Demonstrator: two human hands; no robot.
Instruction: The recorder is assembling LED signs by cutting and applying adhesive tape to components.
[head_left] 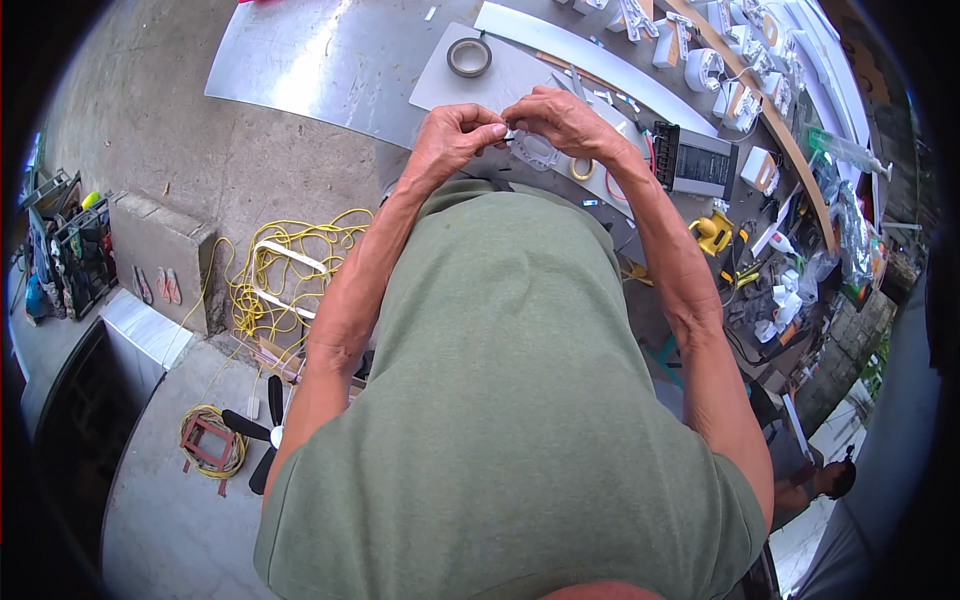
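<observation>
— What sits at the centre of the frame?

— A small dark piece [509, 136], too tiny to identify, pinched between both hands above the worktop [300, 60]. The left hand [455, 135] has its grip closed on one end, thumb against fingertips; the right hand [560, 120] clamps the other end the same way. The knuckles of the two hands nearly touch.

— And directly beneath them?

— A pale, ring-shaped part [537, 152] lies flat on a grey sheet [450, 90], just below the fingers. A small yellowish ring of tape [581, 168] rests just beside it, toward the right wrist.

— What else is on the worktop?

— A darker roll of tape [469, 57] sits on the same grey sheet, farther from the person. A long pale strip [600, 62] curves across behind the hands. To the right, a black box with a ribbed edge [695, 160] lies near the right forearm, and past it a yellow tool [712, 232] among scattered small parts and bottles. White blocky pieces [740, 95] are lined along the far right edge.

— And away from the worktop?

— On the floor to the left, a tangle of yellow cable [270, 280] is heaped around a white frame. Nearer the lower edge, a second coil [210, 440] lies beside a black fan [262, 435]. The person wears a green shirt [520, 400], both bare forearms reaching forward.
</observation>
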